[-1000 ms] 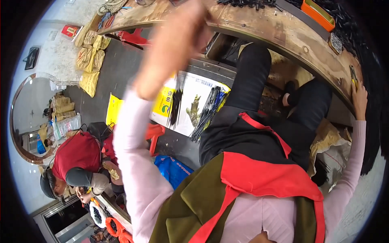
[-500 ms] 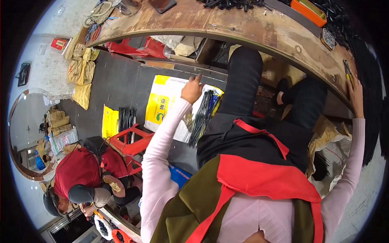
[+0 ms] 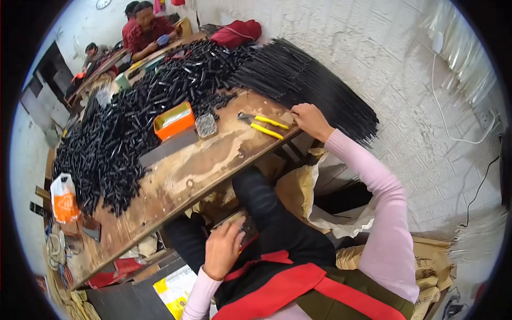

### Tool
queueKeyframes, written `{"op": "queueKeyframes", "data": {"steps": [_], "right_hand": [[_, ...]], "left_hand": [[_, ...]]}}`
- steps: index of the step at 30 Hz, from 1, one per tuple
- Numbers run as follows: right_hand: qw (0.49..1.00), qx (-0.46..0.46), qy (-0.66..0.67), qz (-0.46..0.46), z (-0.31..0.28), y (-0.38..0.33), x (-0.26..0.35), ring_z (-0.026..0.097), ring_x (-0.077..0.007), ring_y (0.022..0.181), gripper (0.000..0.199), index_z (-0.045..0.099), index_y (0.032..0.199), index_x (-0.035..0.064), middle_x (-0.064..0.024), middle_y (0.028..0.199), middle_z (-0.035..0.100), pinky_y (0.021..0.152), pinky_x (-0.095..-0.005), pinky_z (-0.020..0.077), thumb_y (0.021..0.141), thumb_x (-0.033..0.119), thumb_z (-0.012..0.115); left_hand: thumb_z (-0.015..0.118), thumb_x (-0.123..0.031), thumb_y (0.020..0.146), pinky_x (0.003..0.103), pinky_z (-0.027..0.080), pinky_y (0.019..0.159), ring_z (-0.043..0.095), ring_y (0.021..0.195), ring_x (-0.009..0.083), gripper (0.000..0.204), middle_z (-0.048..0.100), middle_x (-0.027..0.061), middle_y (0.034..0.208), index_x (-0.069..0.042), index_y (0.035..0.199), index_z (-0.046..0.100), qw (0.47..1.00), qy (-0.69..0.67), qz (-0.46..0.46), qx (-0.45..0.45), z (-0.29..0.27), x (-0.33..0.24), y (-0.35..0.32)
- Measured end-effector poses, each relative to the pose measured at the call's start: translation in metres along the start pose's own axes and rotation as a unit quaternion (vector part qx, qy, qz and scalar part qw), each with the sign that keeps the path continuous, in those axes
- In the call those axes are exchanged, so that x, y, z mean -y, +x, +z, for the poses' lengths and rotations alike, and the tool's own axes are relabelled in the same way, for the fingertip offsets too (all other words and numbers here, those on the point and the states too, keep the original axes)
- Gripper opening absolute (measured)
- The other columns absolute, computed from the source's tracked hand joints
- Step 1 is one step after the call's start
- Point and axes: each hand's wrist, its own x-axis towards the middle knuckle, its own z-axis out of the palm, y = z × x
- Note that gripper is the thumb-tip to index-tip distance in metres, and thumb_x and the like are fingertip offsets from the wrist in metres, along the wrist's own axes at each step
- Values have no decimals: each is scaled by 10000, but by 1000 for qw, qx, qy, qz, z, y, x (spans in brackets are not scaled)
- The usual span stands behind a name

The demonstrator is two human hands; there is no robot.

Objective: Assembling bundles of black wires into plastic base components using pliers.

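My left hand [image 3: 223, 249] hovers over my lap with its fingers loosely apart, and I see nothing held in it. Out at the right end of the wooden workbench [image 3: 213, 160], my right hand [image 3: 313, 121] has its fingers curled over the edge. Just left of it lie pliers [image 3: 269, 128] with yellow handles and dark jaws, out of its grasp. A thick stack of long thin black rods [image 3: 314, 85] reaches past the same hand along the wall. What lies under its fingertips is partly hidden.
Small black tubular pieces [image 3: 133, 122] form a large heap on the bench. Beside it stand an orange box [image 3: 175, 121] and a small container of metal bits [image 3: 206, 126]. An open sack [image 3: 344, 208] is below the right end. Other people sit at the far end.
My view has swung up and right from the floor and lap to the bench. My left hand has come from beside the white-and-yellow sack to over my lap; my right stays at the bench edge.
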Motion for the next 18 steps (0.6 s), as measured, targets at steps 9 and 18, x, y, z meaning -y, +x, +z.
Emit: {"op": "queueKeyframes", "data": {"steps": [9,18], "right_hand": [[978,-148,-137,43,-7,51,-79,595,-352,899,83,610,878,27,-127,797,605,760,-445,514,827,92,622],[979,8,-102,175,-7,85,-98,673,-392,876,175,656,801,-31,-282,883,666,771,-464,554,729,129,651]], "left_hand": [[642,-106,883,398,530,742,651,899,353,327,666,142,1002,-75,1207,609,990,-54,29,128,26,-8,21],[628,-113,903,394,530,798,647,973,363,315,669,168,1075,-70,1214,607,985,-80,-28,148,31,-5,4]]}}
